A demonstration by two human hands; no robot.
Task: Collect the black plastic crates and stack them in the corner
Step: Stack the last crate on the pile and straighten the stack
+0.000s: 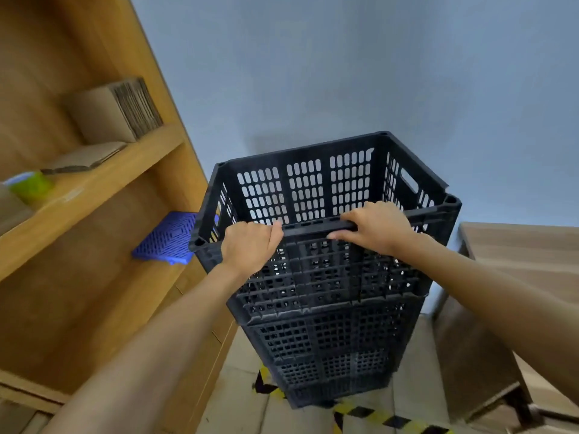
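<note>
Both hands grip the near rim of the top black plastic crate (316, 195), left hand (250, 245) and right hand (376, 228) with fingers curled over its edge. The empty crate sits nested on a stack of crates (332, 339) in the corner, beside a wooden shelf (94, 189). Stacking appears well advanced; whether crates remain elsewhere cannot be told.

A stack of black perforated plastic crates (329, 324) stands upright on the floor against the blue-grey wall, each nested in the one below. The top black slotted plastic crate (313, 189) sits open and empty, its near rim level, with an oval handle cut-out in its right wall.
</note>
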